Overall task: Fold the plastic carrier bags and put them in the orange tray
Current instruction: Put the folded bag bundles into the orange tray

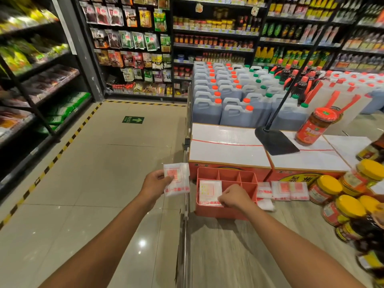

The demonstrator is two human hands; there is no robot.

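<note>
Holding, left hand (154,182): fingers and thumb pinched on a folded carrier bag (177,179), white with red print, raised over the floor just left of the counter edge.
Right hand (234,197): fingers curled, knuckles up, tips on the lower right edge of the bag in the tray; pinching or only pressing, cannot tell.
Orange tray (220,213): plastic, divided into compartments, set at the left end of the wood-grain counter (239,246), against the cartons.
Tray contents: one folded white bag (209,191), red and yellow print, lying flat in the large front-left compartment.
Loose folded bags (289,190): several, white with red print, in a row on the counter just right of the tray.
Cartons (228,150): orange, white tops, behind the tray; black stand base (274,141) and a red-lidded sauce jar (313,125) on top.
Yellow-lidded jars (332,186): stacked at the right counter edge, near the loose bags.
Jugs (218,96): dark liquid, red and green caps, massed behind the cartons.
</note>
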